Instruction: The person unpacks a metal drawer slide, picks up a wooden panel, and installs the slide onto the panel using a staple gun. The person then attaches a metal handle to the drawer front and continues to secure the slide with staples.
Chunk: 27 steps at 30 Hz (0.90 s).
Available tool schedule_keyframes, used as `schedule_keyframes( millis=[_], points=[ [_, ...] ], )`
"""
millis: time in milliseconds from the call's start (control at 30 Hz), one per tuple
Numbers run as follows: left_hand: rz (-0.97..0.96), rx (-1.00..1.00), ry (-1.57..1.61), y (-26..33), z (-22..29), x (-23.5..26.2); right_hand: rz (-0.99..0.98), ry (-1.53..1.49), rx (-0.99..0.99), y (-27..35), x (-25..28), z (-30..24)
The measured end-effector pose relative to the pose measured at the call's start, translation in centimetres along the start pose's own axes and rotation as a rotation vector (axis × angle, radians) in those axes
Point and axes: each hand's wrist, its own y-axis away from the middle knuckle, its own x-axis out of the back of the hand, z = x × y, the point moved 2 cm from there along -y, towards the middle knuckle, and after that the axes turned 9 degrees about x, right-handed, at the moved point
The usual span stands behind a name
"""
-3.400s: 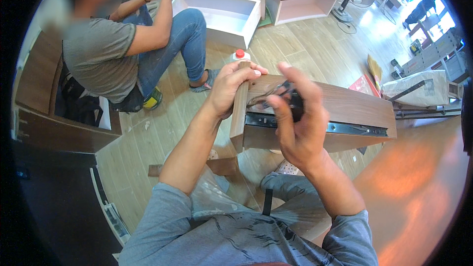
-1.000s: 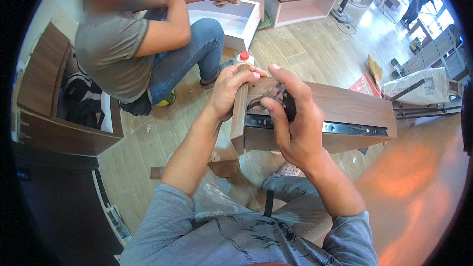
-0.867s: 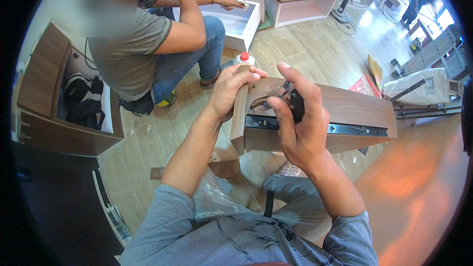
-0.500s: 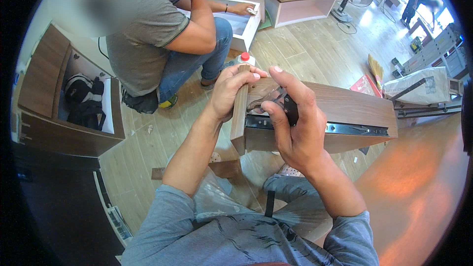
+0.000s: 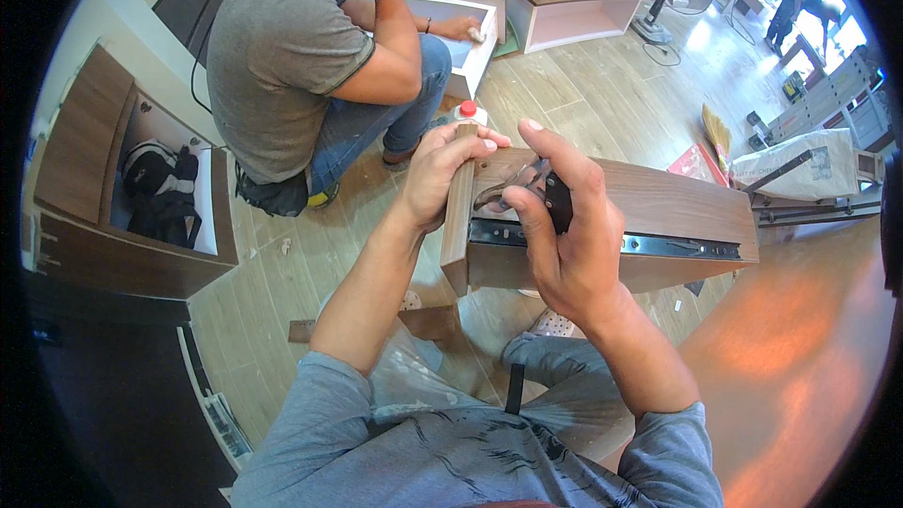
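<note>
In front of me is a wood-grain drawer [image 5: 658, 190], tilted with its front panel [image 5: 457, 216] to the left. A black metal slide rail [image 5: 677, 246] runs along its near side. My left hand [image 5: 435, 172] wraps over the upper end of the front panel, thumb and fingers on it. In my right hand [image 5: 576, 235] is a small hand tool [image 5: 557, 204] with a black body and a shiny curved metal end, gripped between thumb and fingers. Its metal end lies close to the corner where panel and drawer meet; whether it touches is unclear. My palm hides part of it.
A co-worker [image 5: 282, 75] squats ahead on the left, one hand inside a white drawer box [image 5: 482, 66]. A red-capped bottle [image 5: 468, 112] stands beyond my drawer. Left is a cabinet [image 5: 85, 146] with a black bag [image 5: 165, 188]. A wood strip [image 5: 428, 324] lies below; a fan [image 5: 658, 14] stands far right.
My right hand and its tool have shifted very slightly. My left hand and the drawer stay in place. The co-worker has leaned a little to the right, with the hand in the box moving slightly.
</note>
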Motion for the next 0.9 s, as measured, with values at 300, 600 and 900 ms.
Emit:
schedule_keyframes(
  millis=[300,600,900],
  points=[
    [-0.007,0.020,0.016,0.29,0.17,-0.12,0.000,0.018,0.027,-0.17,-0.38,-0.02],
    [0.007,-0.005,0.054,0.14,-0.37,0.04,-0.020,-0.008,-0.045,-0.28,-0.38,-0.11],
    [-0.009,-0.003,0.022,0.10,-0.20,0.30,0.057,-0.012,-0.008,-0.36,-0.30,-0.23]
  ],
)
